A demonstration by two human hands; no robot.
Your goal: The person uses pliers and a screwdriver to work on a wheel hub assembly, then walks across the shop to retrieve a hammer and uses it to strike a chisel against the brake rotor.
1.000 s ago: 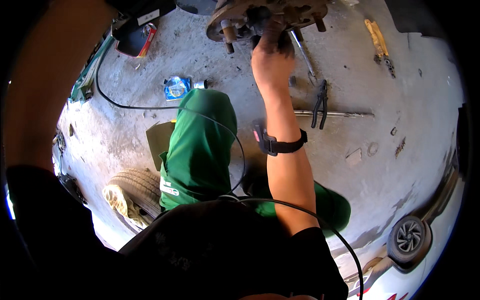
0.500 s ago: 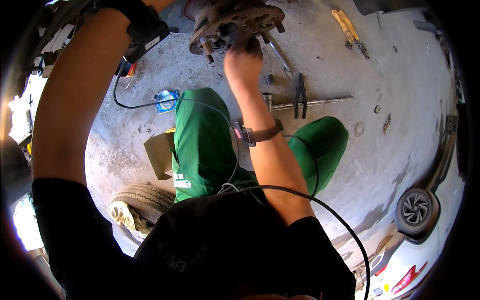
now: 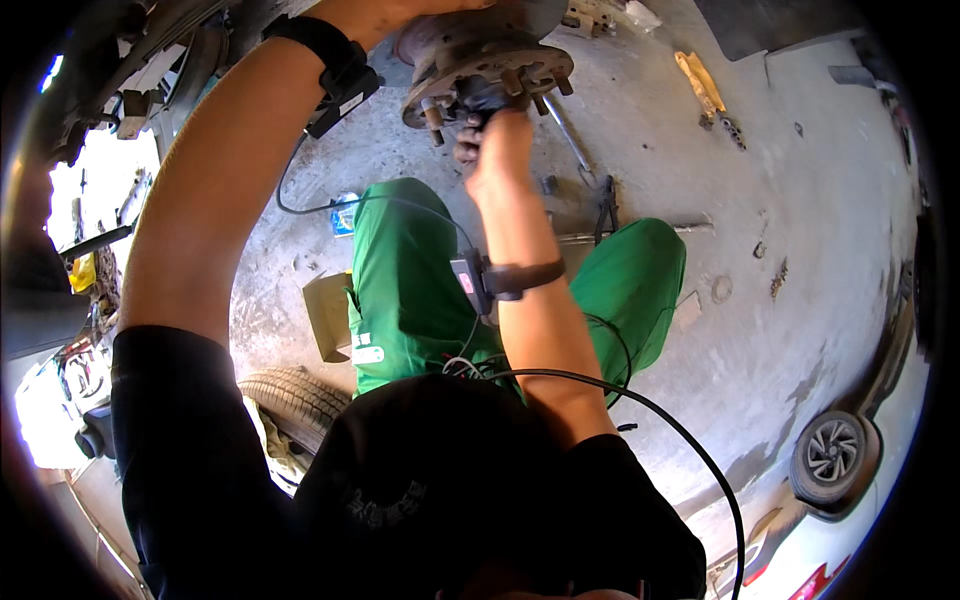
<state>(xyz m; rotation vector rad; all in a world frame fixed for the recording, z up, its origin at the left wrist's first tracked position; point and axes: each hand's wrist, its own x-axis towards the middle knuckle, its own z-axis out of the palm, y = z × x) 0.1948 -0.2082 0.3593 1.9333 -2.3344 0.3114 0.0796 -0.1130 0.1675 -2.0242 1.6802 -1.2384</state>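
Observation:
A rusty wheel hub (image 3: 440, 85) with several protruding studs hangs at the top of the view, above the floor. My right hand (image 3: 492, 135) is at the middle of the hub's face. Its blackened fingers are curled, slightly blurred, around or against a dark part there that I cannot make out. My left hand (image 3: 400, 12) reaches over the far side of the hub at the upper edge. Its fingertips run out of the picture, so its grip is hidden. Beyond the right hand, a metal rod (image 3: 568, 135) slants down from the hub.
Pliers (image 3: 607, 205) and a long metal bar (image 3: 690, 228) lie beyond my right knee; a yellow-handled tool (image 3: 700, 80) lies farther right. A blue packet (image 3: 344, 216), cardboard box (image 3: 328, 315) and tyre (image 3: 295, 395) are left. A black cable (image 3: 640, 395) crosses my lap. A white car (image 3: 850, 535) stands right.
The view has shifted, and the hub sits farther right and higher. My left forearm reaches farther over the hub. My right hand has turned, with its curled fingers now showing at its left side.

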